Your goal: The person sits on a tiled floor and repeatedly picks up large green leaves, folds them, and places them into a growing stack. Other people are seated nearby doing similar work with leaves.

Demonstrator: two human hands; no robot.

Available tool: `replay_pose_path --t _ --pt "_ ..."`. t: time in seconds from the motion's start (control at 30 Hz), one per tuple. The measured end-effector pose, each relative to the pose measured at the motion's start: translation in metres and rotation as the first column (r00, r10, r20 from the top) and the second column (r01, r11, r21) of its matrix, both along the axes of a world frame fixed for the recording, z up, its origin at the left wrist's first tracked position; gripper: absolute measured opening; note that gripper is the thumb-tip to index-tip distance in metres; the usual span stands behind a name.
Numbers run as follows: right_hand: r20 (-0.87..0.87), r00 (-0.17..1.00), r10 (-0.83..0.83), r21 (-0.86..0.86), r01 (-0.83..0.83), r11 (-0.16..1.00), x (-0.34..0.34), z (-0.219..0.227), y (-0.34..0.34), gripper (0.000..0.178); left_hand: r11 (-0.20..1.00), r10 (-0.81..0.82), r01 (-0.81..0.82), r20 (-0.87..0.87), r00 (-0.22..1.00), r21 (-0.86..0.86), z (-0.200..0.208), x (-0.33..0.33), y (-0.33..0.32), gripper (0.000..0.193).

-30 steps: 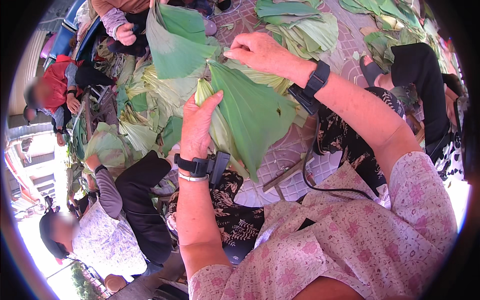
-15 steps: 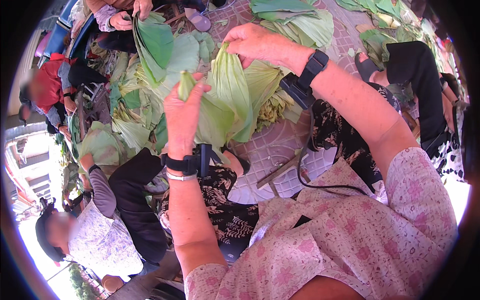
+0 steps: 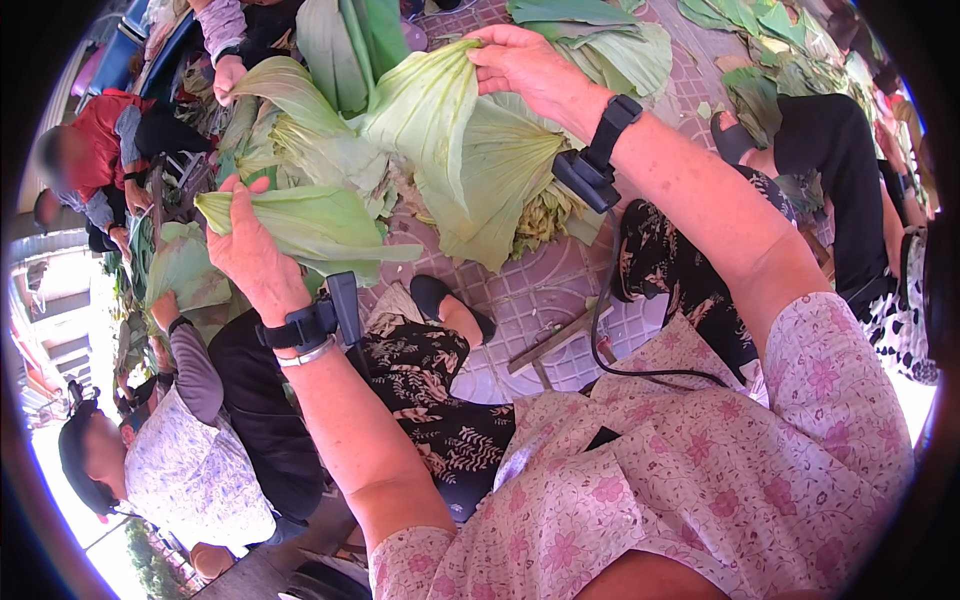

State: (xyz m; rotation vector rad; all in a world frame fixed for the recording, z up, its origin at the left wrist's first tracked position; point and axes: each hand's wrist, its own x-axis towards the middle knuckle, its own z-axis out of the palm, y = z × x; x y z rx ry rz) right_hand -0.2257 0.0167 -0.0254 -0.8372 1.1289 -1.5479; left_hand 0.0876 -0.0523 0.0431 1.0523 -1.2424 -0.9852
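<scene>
Large pale green leaves, lotus-like with ribs fanning from one point, are in both my hands. My left hand (image 3: 252, 258) is closed on the gathered tip of one folded leaf (image 3: 320, 228), which trails to the right over my knee. Farther off and to the right, my right hand (image 3: 525, 72) pinches the narrow end of another leaf (image 3: 425, 105), which hangs down and to the left. Below that one, a broad yellowish-green leaf (image 3: 490, 175) spreads above the paving. The two held leaves are apart from each other.
A heap of leaves (image 3: 310, 150) lies ahead; more leaves (image 3: 620, 55) lie at the far right. Co-workers sit around: one in a red top (image 3: 100, 150), one in a patterned vest (image 3: 195, 480). A co-worker's hand (image 3: 228, 78) reaches in at the far left. A cable (image 3: 655, 373) crosses my lap.
My left hand has swung left with its leaf, away from my right hand. My right hand has shifted slightly right and far, its leaf now spread wider. Dark green leaves at the far side have moved.
</scene>
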Motion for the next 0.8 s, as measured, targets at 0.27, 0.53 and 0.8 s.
replay_pose_path --t 0.27,0.53,0.8 --pt "-0.052 0.932 -0.359 0.510 0.334 0.793 -0.042 -0.170 0.037 0.026 0.995 -0.093 0.093 0.000 0.996 0.046 -0.004 -0.023 0.005 0.020" --pt "0.103 0.938 -0.330 0.454 0.251 0.855 -0.029 -0.158 0.023 0.026 0.996 -0.071 0.070 0.016 0.997 0.051 -0.004 -0.016 0.010 0.021" --pt "-0.487 0.872 -0.057 0.668 0.413 0.620 -0.041 -0.178 0.042 0.020 0.990 -0.112 0.110 0.028 0.993 0.084 -0.009 -0.023 0.014 0.019"
